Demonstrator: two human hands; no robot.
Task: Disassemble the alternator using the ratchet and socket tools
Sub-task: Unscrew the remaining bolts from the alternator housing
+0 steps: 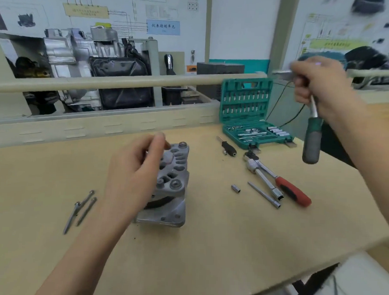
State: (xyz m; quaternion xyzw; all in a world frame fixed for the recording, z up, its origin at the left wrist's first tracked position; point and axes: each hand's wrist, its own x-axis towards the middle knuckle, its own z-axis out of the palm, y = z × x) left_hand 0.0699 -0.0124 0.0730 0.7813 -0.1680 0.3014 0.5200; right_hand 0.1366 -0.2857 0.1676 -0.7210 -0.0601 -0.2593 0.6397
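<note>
My left hand sits against the left side of the alternator, fingers curled around its upper housing and the thumb raised near the top edge — I am gripping it to keep it upright on the workbench. My right hand is lifted well above and to the right of the alternator, closed around the metal shank of a green-handled tool; its grey-green grip hangs down below my fist, and the head end is a blur by my knuckles, so I cannot tell what kind of head it has.

Left of the alternator lie three long bolts, loose on the bench and close together. To its right, well apart from it, are a red-handled ratchet, two long extension bars beside and partly under it, and a small socket on its own between the bars and the alternator. Further back on that side stands a short black bit driver, and behind it the open green socket case, lid up, near the bench's far right corner.

The bench in front of the alternator is bare wood right down to the near edge — the right edge runs diagonally away past the ratchet. A beige rail crosses behind the alternator.
</note>
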